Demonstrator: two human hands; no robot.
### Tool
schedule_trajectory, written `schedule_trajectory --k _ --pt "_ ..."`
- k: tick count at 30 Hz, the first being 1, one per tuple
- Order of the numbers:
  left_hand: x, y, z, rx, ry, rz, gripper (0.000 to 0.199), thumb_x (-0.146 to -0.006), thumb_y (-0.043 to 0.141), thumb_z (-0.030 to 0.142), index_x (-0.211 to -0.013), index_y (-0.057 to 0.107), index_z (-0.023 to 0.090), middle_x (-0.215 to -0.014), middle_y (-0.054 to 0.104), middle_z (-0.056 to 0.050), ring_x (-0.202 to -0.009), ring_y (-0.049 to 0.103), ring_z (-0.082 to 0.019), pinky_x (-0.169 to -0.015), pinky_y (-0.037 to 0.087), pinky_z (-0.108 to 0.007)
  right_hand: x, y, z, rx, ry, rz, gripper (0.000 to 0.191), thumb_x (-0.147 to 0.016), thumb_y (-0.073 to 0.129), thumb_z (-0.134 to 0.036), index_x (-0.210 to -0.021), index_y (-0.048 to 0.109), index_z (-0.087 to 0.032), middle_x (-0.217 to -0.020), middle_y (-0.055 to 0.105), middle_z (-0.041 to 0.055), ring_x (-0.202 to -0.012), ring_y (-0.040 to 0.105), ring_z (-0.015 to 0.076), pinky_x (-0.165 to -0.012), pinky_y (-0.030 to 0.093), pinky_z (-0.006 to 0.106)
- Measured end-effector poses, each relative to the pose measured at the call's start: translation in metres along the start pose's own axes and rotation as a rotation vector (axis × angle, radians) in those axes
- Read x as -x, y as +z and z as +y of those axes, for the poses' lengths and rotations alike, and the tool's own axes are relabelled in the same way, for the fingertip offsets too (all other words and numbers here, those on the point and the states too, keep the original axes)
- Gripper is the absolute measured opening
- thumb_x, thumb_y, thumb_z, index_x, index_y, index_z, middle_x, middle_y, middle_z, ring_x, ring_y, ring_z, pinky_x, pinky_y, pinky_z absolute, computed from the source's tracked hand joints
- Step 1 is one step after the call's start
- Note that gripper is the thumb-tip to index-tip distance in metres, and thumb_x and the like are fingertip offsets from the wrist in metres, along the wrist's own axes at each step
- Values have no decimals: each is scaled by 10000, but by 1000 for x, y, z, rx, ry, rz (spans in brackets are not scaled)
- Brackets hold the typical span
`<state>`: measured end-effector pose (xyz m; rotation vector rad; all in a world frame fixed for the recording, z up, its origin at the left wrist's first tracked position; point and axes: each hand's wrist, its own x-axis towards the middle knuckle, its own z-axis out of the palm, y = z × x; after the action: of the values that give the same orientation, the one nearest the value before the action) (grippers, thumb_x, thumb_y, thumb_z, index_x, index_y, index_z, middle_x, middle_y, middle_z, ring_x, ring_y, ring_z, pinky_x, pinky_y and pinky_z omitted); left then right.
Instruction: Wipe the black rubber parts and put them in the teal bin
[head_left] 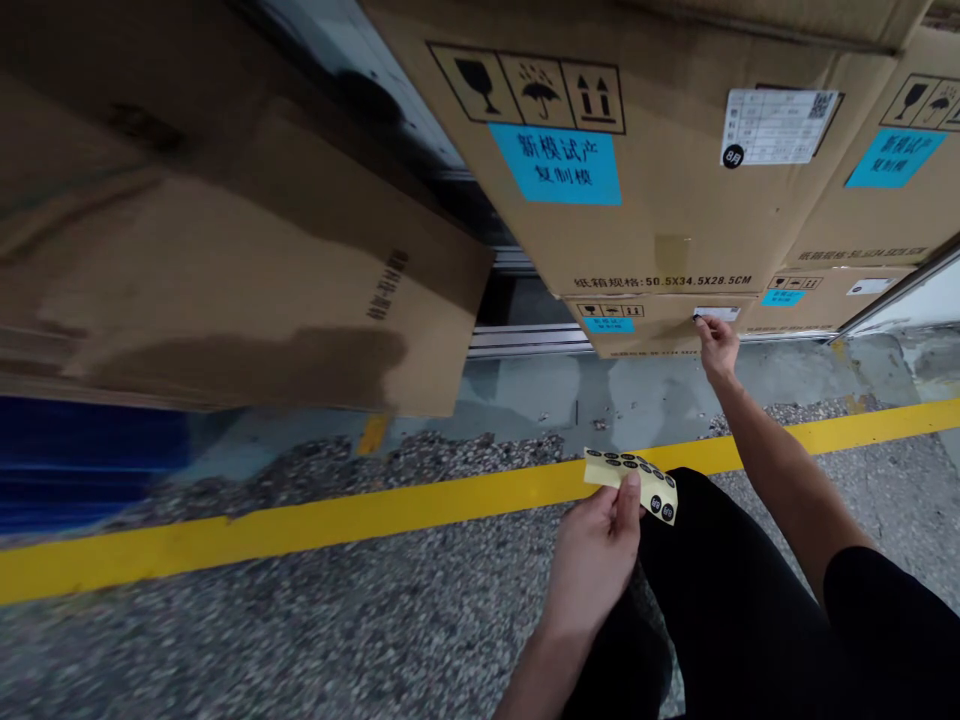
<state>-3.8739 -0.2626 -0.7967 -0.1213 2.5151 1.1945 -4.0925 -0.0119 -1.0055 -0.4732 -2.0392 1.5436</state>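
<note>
My left hand (600,545) pinches a pale yellow sheet (611,474) of round black stickers between thumb and fingers, low in the middle of the view. My right hand (718,345) reaches to the lower cardboard box (660,325), its fingertips at the left end of a white label (721,314). A small dark spot shows at those fingertips, too small to make out fully. Above, the larger-looking box (652,230) carries a blue label (559,165) and a white label (787,125) with a round black sticker at its lower left corner.
More boxes (840,230) are stacked at the right. A large cardboard box (247,280) fills the left, above something blue (82,460). A yellow line (450,502) crosses the speckled floor. My black-clad legs are at the bottom.
</note>
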Motion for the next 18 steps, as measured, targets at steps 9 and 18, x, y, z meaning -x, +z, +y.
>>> schedule_trajectory --k 9,18 --pt "2 -1 0 0 0 -7 481 -938 401 531 -639 613 219 -674 728 -59 -662 685 -200 -696 463 -305 3 15 -1 -3 22 141 431 -858 593 -571 -964 724 -174 -885 686 32 -705 559 141 -732 499 272" --pt "3 0 1 -34 9 -24 485 -948 395 518 -611 583 224 -645 704 -53 -627 661 -189 -672 458 -295 6 21 -3 93 116 293 471 -835 612 -621 -980 686 -180 -881 662 38 -756 575 161 -791 501 288"
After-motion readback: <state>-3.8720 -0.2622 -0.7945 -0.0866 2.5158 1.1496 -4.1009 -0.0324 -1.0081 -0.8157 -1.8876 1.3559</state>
